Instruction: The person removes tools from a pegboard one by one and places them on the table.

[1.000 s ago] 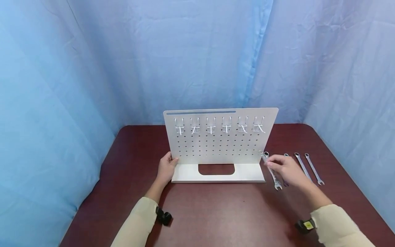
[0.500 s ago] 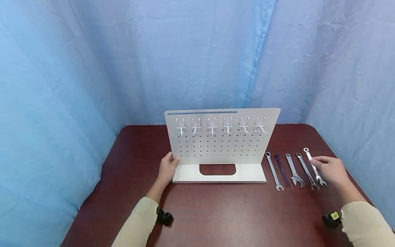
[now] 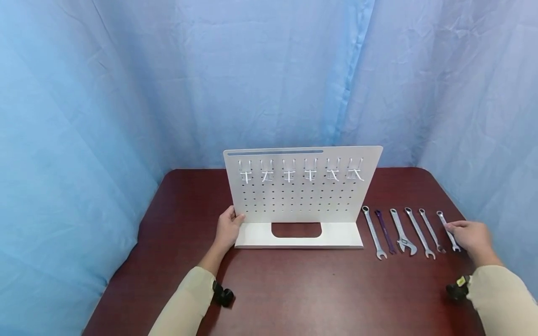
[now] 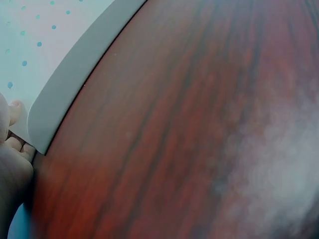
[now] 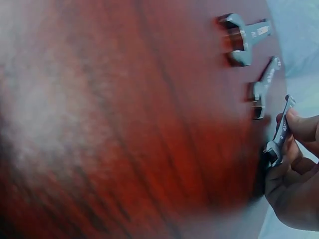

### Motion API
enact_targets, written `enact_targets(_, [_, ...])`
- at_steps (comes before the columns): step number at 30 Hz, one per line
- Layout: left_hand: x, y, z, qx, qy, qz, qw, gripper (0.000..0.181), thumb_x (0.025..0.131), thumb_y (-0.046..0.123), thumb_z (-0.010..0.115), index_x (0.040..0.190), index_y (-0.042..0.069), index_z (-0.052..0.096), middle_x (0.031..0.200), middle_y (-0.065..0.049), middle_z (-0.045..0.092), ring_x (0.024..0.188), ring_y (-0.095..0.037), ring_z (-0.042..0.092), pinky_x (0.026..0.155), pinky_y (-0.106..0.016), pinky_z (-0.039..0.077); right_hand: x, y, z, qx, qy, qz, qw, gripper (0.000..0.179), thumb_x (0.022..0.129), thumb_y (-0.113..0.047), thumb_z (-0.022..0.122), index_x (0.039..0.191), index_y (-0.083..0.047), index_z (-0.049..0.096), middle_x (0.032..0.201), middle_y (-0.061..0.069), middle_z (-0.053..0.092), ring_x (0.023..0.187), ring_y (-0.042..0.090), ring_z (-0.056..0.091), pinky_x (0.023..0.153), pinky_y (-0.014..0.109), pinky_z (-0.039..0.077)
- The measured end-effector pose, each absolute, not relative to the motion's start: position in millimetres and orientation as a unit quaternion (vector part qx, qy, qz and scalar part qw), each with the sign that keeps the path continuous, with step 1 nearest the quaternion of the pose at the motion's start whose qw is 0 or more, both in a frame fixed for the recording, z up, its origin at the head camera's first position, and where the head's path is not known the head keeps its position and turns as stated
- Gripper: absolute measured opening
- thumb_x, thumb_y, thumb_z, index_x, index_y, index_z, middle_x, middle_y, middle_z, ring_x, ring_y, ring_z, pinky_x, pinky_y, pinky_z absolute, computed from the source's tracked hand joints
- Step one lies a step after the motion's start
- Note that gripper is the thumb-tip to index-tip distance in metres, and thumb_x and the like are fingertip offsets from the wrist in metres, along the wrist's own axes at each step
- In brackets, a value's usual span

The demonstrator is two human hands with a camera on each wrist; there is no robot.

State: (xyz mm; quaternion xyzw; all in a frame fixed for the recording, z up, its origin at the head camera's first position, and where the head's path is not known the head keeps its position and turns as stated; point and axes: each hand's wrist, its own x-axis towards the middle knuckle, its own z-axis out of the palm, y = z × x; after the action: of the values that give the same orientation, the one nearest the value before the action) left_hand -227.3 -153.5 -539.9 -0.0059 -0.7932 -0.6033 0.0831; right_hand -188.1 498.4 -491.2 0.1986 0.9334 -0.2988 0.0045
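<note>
My left hand (image 3: 227, 229) holds the lower left side of a white pegboard stand (image 3: 294, 200), thumb on its front. In the left wrist view, part of that hand (image 4: 15, 149) shows at the corner of the stand's base (image 4: 55, 107). Far right on the table, my right hand (image 3: 470, 238) pinches a small combination wrench (image 3: 449, 228) between thumb and fingers; its open end points toward me. To its left lie more wrenches in a row: two slim silver ones (image 3: 429, 228) (image 3: 419, 232), an adjustable wrench (image 3: 401, 235), a purple wrench (image 3: 385, 232) and a larger combination wrench (image 3: 373, 232).
Several white double hooks (image 3: 310, 173) run along the upper pegboard, with nothing hanging on them. The dark red table (image 3: 294, 289) has rounded far corners. Blue curtains (image 3: 269, 84) enclose the back and sides.
My right hand has moved right from beside the pegboard, across the row, carrying the small wrench to the far right end. My left hand stays on the pegboard.
</note>
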Motion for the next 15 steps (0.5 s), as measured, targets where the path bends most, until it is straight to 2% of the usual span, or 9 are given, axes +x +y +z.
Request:
enact_targets(4, [-228,-155,-539,-0.009,-0.791,-0.605,0.092,0.019,0.098,-0.001,0.062,0.117,-0.002,0.064,0.112,-0.019,0.069,0.091,-0.021,0.063,0.073,-0.029,0.052,-191,493,-493,0.185,0.946,-0.266,-0.01,0.039,0.102,-0.022,0.056,0.114,0.015,0.065,0.109,0.037,0.059,0.087,0.043,0.057,0.057,0.039,0.047])
enact_targets(7, [-227,-158,-536,-0.002,-0.801,-0.592,0.092,0.023,0.097,0.002,0.065,0.12,-0.001,0.064,0.118,-0.019,0.069,0.106,-0.026,0.066,0.084,-0.038,0.055,-193,488,-498,0.172,0.953,-0.246,-0.028,0.034,0.102,-0.018,0.057,0.109,0.014,0.067,0.097,0.032,0.063,0.075,0.036,0.057,0.051,0.036,0.043])
enact_targets(11, [-218,-165,-531,0.018,-0.835,-0.539,0.105,0.025,0.098,0.012,0.066,0.121,0.002,0.063,0.114,-0.016,0.069,0.104,-0.028,0.066,0.088,-0.045,0.054,-194,481,-506,0.163,0.958,-0.23,-0.043,0.032,0.101,-0.015,0.058,0.106,0.015,0.067,0.074,0.019,0.065,0.061,0.028,0.054,0.047,0.036,0.041])
enact_targets(15, [-205,-176,-523,0.051,-0.85,-0.493,0.179,0.021,0.1,0.013,0.062,0.116,0.002,0.068,0.104,-0.013,0.071,0.095,-0.027,0.067,0.082,-0.043,0.053,-194,477,-506,0.158,0.962,-0.219,-0.044,0.032,0.101,-0.017,0.058,0.103,0.014,0.068,0.067,0.013,0.063,0.059,0.028,0.053,0.048,0.036,0.04])
